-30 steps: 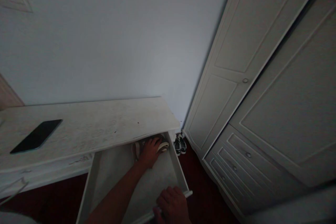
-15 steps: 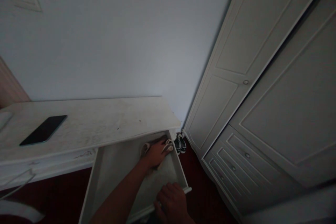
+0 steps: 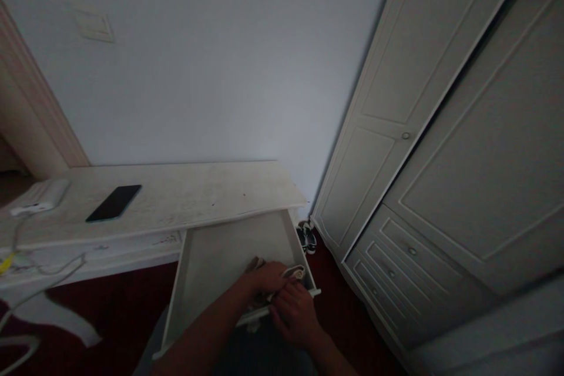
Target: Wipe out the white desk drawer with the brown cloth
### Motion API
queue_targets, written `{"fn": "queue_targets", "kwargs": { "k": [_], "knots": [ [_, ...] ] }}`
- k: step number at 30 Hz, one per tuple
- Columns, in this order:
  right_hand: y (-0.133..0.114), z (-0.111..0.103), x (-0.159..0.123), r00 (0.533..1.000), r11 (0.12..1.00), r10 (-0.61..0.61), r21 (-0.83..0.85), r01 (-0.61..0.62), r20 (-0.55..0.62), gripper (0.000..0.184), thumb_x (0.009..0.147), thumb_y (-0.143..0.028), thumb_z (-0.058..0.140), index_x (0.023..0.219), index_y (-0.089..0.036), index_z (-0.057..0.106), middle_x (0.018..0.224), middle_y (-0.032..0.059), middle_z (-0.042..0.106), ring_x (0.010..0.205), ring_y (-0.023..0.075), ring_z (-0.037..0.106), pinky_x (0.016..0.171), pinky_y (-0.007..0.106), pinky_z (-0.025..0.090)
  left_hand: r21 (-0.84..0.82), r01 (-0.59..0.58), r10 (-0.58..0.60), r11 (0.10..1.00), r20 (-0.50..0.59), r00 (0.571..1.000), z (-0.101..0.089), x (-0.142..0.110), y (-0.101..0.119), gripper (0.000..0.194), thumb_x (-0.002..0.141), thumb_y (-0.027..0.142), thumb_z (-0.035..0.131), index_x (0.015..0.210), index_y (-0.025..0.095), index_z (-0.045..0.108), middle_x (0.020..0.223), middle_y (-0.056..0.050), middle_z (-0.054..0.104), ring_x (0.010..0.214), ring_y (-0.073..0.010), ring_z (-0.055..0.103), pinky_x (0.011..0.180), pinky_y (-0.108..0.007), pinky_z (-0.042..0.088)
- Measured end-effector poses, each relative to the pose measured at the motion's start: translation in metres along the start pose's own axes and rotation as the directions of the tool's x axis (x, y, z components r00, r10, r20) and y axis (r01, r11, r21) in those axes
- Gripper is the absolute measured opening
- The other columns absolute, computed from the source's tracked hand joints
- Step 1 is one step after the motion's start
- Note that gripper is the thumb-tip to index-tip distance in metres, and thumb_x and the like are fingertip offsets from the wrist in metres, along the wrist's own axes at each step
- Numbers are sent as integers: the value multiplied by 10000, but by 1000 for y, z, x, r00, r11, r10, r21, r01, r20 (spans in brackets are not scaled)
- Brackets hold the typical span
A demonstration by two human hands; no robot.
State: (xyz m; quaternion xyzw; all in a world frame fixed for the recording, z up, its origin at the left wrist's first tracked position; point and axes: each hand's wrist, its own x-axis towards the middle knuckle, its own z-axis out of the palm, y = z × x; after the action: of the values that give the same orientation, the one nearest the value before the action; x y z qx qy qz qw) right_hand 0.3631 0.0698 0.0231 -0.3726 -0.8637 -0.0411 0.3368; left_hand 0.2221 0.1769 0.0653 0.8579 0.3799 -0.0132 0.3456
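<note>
A pulled-out white drawer (image 3: pixel 220 249) holds a brownish, rolled-up cloth (image 3: pixel 295 272) at its front right corner. Over the top of this cloth lies my left hand (image 3: pixel 271 277), with its fingers closed on it and partly hidden. My right hand (image 3: pixel 297 314) reaches over the drawer's front edge, its curled fingers against the near side of the cloth. Both hands are close together, the left one farther in. The cloth's exact kind is hard to tell in the dim light.
Above the drawer, a worn white table (image 3: pixel 198 188) carries a dark tablet or phone (image 3: pixel 114 202) and a white box with a cable (image 3: pixel 42 197). Sneakers (image 3: pixel 307 237) stand on the dark red floor beside a tall white wardrobe (image 3: pixel 379 176).
My left hand has drawn the cloth from the back of the drawer to its front right corner. My right hand has shifted from the drawer's front edge onto the cloth. The view has turned left.
</note>
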Motion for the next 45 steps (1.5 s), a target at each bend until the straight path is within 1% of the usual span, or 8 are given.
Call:
{"fn": "queue_targets", "kwargs": {
  "k": [4, 12, 19, 22, 25, 31, 39, 45],
  "knots": [
    [4, -10, 0, 997, 993, 59, 109, -54, -41, 78, 1051, -309, 577, 1091, -255, 618, 1014, 58, 710, 950, 244, 657, 830, 365, 495, 42, 61, -64, 997, 57, 996, -10, -28, -10, 468, 965, 533, 490, 1042, 201, 810, 1113, -101, 844, 960, -255, 756, 848, -314, 565],
    [1, -10, 11, 967, 965, 228, 161, -208, -113, 74, 1069, -246, 535, 1132, -249, 573, 967, 50, 669, 863, 223, 662, 750, 324, 527, 164, 231, -253, 959, 133, 958, -51, -121, -65, 402, 857, 526, 596, 944, 200, 816, 971, -101, 845, 820, -255, 748, 746, -337, 560],
    [3, -12, 12, 957, 929, 284, 263, -261, -56, 154, 1112, -352, 505, 1168, -248, 603, 968, 50, 681, 848, 217, 664, 744, 323, 526, 184, 270, -275, 945, 0, 961, -44, -170, -63, 527, 918, 626, 544, 1187, 235, 774, 1293, -148, 772, 1128, -311, 726, 969, -395, 546],
    [7, -10, 3, 986, 974, 156, 159, -163, 56, 316, 1018, -531, 697, 1142, -250, 623, 1017, 55, 710, 920, 249, 662, 805, 362, 499, 109, 201, -192, 973, -88, 977, -30, -177, -51, 594, 985, 705, 427, 1263, 279, 734, 1361, -117, 744, 1176, -295, 699, 1005, -377, 517],
    [12, -2, -6, 985, 999, 39, -6, -38, 168, 328, 932, -484, 821, 1083, -254, 643, 1014, 39, 738, 950, 265, 652, 871, 401, 444, 29, 181, -179, 983, -45, 983, -28, -180, -44, 608, 996, 744, 382, 1094, 282, 764, 1073, -55, 819, 957, -258, 739, 836, -318, 519],
    [17, 12, -9, 966, 991, 115, -87, -97, 231, 299, 899, -450, 865, 963, -251, 651, 943, 5, 749, 907, 237, 641, 900, 397, 402, -26, 181, -182, 983, -27, 983, -45, -178, -43, 441, 952, 627, 521, 938, 259, 763, 907, -14, 802, 830, -223, 702, 686, -275, 438],
    [16, 0, 25, 973, 988, 156, -35, -152, 169, 206, 946, -405, 834, 1044, -289, 696, 955, -10, 771, 954, 236, 667, 1046, 423, 362, -17, 161, -161, 987, 4, 987, -84, -174, -55, 385, 950, 556, 538, 888, 234, 740, 888, -26, 792, 803, -210, 682, 691, -276, 433],
    [25, 0, 41, 974, 980, 197, -13, -197, 115, 80, 983, -269, 765, 1000, -279, 688, 952, 12, 775, 907, 255, 675, 941, 431, 408, -43, 150, -153, 988, -105, 983, -76, -164, -61, 486, 980, 666, 492, 980, 253, 749, 1002, -33, 820, 939, -247, 742, 751, -284, 453]
  ]
}}
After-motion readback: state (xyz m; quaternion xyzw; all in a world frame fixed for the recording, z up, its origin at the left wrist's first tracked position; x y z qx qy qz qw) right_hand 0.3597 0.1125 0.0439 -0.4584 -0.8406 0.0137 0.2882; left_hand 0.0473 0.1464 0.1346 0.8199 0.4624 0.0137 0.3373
